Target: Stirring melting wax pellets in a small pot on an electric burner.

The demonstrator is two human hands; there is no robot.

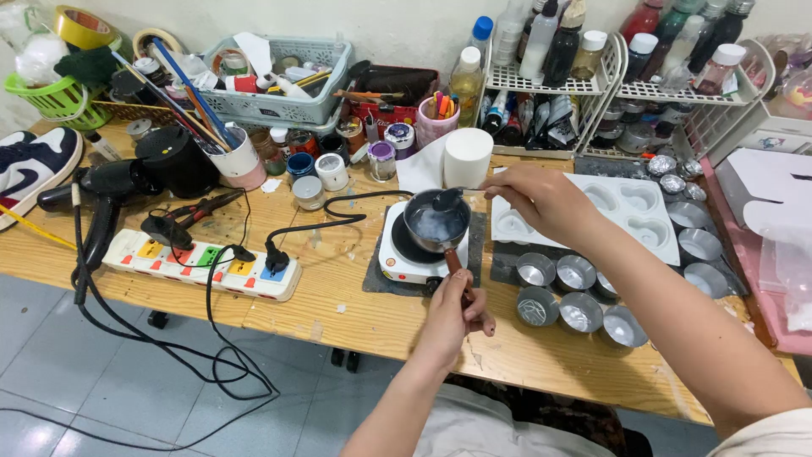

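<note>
The left hand [455, 313] is gripping the wooden handle [458, 269] of a small dark pot [436, 222], fingers wrapped closed around it at the near edge of the wooden table [338, 296]. The pot is sitting on a small white hotplate [397, 254] just beyond that hand, with pale, cloudy liquid showing inside. The right hand [541, 199] is reaching in from the right, pinched shut on the stem of a spoon [448, 200] whose bowl is resting at the far rim of the pot; so the pot is lying between the two hands, the left one nearer and the right one farther and to the right. Under the right wrist a white mould tray [630, 211] with heart-shaped hollows is lying flat, and a cluster of small silver tins [558, 292] is standing near it, to the right of the hotplate. A white cylinder candle [467, 156] is standing upright just beyond the pot. To the left, a power strip [203, 267] with coloured switches is lying on the table, its black cord running to the hotplate.
</note>
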